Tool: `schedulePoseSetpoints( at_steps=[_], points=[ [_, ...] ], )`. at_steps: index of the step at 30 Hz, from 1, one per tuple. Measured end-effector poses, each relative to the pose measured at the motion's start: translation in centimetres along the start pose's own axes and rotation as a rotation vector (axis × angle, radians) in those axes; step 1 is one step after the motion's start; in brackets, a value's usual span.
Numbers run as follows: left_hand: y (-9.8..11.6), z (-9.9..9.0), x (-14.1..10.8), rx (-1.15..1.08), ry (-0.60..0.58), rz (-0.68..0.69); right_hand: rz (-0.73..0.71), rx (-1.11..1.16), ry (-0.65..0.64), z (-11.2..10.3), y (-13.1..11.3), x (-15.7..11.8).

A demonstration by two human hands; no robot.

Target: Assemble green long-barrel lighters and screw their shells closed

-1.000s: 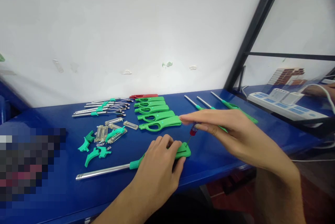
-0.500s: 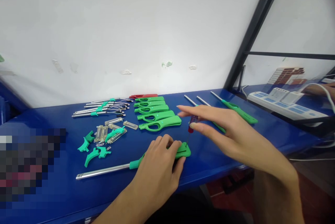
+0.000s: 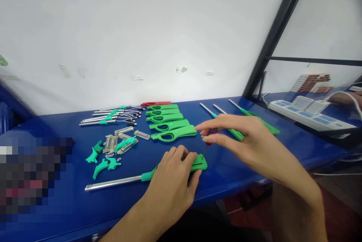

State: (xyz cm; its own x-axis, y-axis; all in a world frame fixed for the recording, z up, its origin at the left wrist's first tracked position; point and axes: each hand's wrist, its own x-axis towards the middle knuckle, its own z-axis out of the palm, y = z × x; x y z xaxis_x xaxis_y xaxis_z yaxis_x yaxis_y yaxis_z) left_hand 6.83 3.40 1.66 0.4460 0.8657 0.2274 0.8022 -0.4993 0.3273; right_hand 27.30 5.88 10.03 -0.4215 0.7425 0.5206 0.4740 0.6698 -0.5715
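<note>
Since the earlier frame, I see the right hand [image 3: 246, 140] has curled its fingers closer around the screwdriver [image 3: 208, 144], whose shaft now leans more to the right; the left hand [image 3: 174, 176] and the green lighter [image 3: 200, 162] beneath it have kept their places. The right hand pinches the screwdriver handle between thumb and fingers; the left grips the lighter, hiding its middle from me. Behind the lighter's metal tube lie teal triggers [image 3: 100, 169] and clear cases [image 3: 142, 134]; toward the worktop's rear edge I note wired tubes [image 3: 93, 123] beside green handles [image 3: 181, 132], with a red handle [image 3: 158, 103] behind. The right hand partly covers the long lighters [image 3: 270, 127] on the right side. The lighter lies near the front edge, its long axis roughly parallel to it, tube pointing left, butt end right, under the screwdriver tip. Blue surface separates it from the front edge and extends rightward beyond the butt.
</note>
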Motion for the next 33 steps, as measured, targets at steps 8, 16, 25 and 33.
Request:
schedulePoseSetpoints(
  at_steps=[8, 16, 25, 33],
  points=[
    [0.0, -0.1, -0.1, 0.007, 0.008, 0.008, 0.151, -0.158, 0.238, -1.9, 1.6, -0.1],
    [-0.1, -0.1, -0.2, 0.021, -0.004, 0.006, 0.302, -0.134, -0.121, -2.1, 5.0, 0.0],
    [0.2, -0.2, -0.6, 0.179, -0.066, 0.080, 0.286, -0.234, -0.418, 0.7, 6.1, 0.6],
    [1.0, -2.0, -2.8, 0.274, 0.226, 0.305, 0.216, -0.201, -0.362, 0.3, 3.2, 0.7]
  ],
)
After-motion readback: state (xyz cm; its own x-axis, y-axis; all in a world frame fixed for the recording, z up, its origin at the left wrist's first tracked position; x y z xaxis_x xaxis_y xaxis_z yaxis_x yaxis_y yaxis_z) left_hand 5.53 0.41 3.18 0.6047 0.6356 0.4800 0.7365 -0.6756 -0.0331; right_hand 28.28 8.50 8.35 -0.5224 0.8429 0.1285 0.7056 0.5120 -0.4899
